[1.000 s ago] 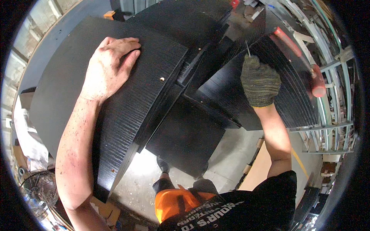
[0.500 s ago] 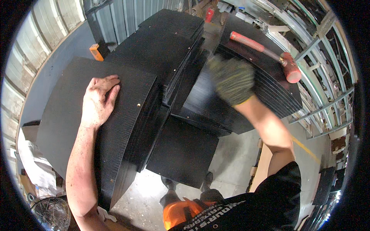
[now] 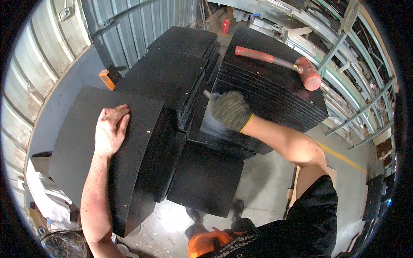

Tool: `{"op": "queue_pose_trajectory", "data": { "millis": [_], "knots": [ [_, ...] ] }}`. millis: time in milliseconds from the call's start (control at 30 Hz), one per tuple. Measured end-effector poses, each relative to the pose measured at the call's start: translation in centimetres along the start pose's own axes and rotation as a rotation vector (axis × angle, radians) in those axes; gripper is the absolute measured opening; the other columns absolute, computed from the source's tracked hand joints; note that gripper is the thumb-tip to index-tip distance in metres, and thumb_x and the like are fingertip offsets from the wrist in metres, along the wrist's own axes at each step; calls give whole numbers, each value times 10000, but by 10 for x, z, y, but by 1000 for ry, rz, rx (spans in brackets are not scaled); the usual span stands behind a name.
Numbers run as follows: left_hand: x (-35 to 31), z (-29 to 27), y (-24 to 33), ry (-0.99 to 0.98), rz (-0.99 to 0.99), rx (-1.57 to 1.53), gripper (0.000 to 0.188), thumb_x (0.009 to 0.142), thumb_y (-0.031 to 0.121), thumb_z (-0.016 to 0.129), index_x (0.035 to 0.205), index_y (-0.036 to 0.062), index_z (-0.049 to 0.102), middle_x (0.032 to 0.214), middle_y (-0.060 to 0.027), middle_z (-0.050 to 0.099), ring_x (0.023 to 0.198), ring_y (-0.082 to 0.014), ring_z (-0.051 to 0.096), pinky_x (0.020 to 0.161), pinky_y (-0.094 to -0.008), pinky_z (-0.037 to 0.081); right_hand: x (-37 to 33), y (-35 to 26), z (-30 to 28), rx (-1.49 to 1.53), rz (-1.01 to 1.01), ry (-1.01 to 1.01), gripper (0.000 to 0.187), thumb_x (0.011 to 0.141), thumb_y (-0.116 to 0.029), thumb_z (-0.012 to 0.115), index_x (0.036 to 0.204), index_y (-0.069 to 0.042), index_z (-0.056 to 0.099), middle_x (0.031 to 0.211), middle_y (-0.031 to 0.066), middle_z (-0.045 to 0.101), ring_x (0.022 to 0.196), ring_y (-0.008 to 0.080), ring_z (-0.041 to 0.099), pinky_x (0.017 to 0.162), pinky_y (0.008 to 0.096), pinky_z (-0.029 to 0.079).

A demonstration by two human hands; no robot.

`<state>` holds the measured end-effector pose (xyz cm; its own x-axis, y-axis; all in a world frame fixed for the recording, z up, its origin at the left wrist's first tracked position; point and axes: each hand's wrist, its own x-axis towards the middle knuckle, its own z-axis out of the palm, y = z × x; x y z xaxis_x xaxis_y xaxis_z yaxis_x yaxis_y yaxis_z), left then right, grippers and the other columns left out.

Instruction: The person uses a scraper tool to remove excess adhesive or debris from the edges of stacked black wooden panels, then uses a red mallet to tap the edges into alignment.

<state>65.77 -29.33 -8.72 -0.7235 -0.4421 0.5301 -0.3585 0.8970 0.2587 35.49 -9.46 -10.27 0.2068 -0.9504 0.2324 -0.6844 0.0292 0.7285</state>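
My bare left hand (image 3: 111, 131) rests on the top sheet of a stack of black panels (image 3: 81, 129) at the left. Its fingers are curled and the thumb lies close to the forefinger; anything between them is hidden. My right hand (image 3: 231, 111), in a grey-green knit glove, is closed round a short grey rod-like tool (image 3: 207, 93), of which only the tip shows. This hand is above a lower black panel beside the right stack (image 3: 275, 73). A mallet (image 3: 309, 74) with a red head and red grip lies on that right stack.
Another black panel stack (image 3: 165, 69) stands at the middle back, and a low black panel (image 3: 206, 180) lies near my feet. An orange object (image 3: 106, 80) stands by the corrugated wall (image 3: 146, 21). Metal racking (image 3: 340, 47) holds long profiles at the right. A fan (image 3: 64, 245) is lower left.
My right hand has moved left and toward me over the lower panel, and the tool tip now shows. My left hand keeps its place on the panel. The whole view has shifted slightly.
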Motion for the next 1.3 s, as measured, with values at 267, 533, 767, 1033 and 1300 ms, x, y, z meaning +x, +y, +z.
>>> {"op": "queue_pose_trajectory", "data": {
  "millis": [267,533,767,1033,1300],
  "knots": [
    [-6,-5,-6,32,-18,0,174,872,90,633,1015,6,687,1100,-109,687,984,-258,618,913,-352,472,24,42,-32,-196,268,312,153,857,-222,515,792,-87,549,553,82,511,488,228,548,389,420,384],
    [-6,-2,-6,28,7,-2,172,861,75,640,1012,6,688,1100,-112,687,984,-259,617,919,-350,467,15,56,-10,-334,132,224,176,800,-186,554,896,-39,569,580,74,515,489,218,530,389,373,400],
    [-1,-2,-2,33,12,-14,166,865,80,640,1006,8,689,1101,-113,687,983,-256,620,915,-349,463,0,14,-8,47,-39,231,192,808,-197,536,905,-33,561,557,64,492,454,208,508,380,398,384],
    [-7,-8,-3,36,-16,13,158,866,81,639,995,4,688,1092,-115,691,970,-255,632,911,-351,462,22,98,-38,-272,493,409,163,887,-214,530,928,-62,571,603,80,502,515,263,537,413,391,422],
    [-3,-4,1,43,-14,-2,161,861,83,642,994,3,686,1093,-109,690,958,-262,622,899,-347,472,5,43,-13,-228,88,217,150,845,-152,506,888,-19,561,562,62,468,473,207,483,369,393,370]
  ]
}}
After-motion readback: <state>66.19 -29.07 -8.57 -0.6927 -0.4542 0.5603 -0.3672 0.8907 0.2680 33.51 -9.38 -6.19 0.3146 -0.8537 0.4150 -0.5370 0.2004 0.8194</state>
